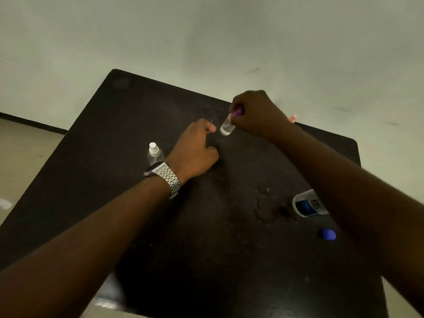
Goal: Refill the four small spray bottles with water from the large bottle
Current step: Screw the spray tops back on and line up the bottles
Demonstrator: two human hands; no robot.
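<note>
Head view showed the right hand (257,111) clamped around a small clear purple-topped spray bottle (227,126), tilted above the dark worktop (114,125) at frame centre; the left hand (195,150) hung loosely curled, empty, just beside it.

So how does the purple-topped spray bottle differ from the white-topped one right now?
The purple-topped bottle is gripped by the right hand and tilted above the table; the white-topped bottle stands upright on the table, untouched, beside the left hand. The purple top is mostly covered by fingers; the white top is fully visible. Both are small, with clear bodies.
</note>
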